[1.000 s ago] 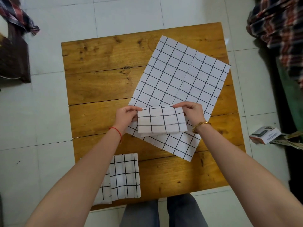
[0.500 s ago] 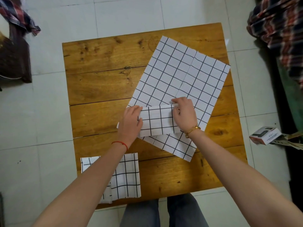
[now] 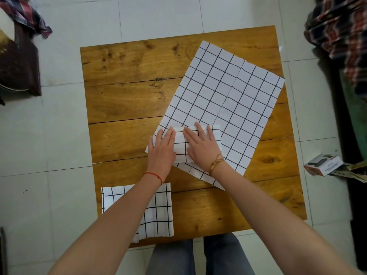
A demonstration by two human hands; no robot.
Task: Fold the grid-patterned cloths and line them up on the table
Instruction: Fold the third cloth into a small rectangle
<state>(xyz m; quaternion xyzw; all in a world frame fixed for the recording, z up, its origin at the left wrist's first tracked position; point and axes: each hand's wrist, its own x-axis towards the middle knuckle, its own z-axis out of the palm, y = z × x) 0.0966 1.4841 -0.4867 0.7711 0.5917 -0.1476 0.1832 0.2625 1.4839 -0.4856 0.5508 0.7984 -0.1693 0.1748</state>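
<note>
A small folded grid cloth lies on top of a large unfolded grid cloth on the wooden table. My left hand presses flat on the folded cloth's left end, fingers straight. My right hand presses flat on its right part, fingers spread. Another folded grid cloth lies at the table's near left corner, partly hidden under my left forearm.
White floor tiles surround the table. A dark basket with plaid fabric stands at far left, plaid clothing at top right, and a small orange-and-white box on the floor at right. My legs are below the table's near edge.
Both hands went from pinching the folded cloth's upper corners to lying flat on it, pressing it down onto the large cloth.
</note>
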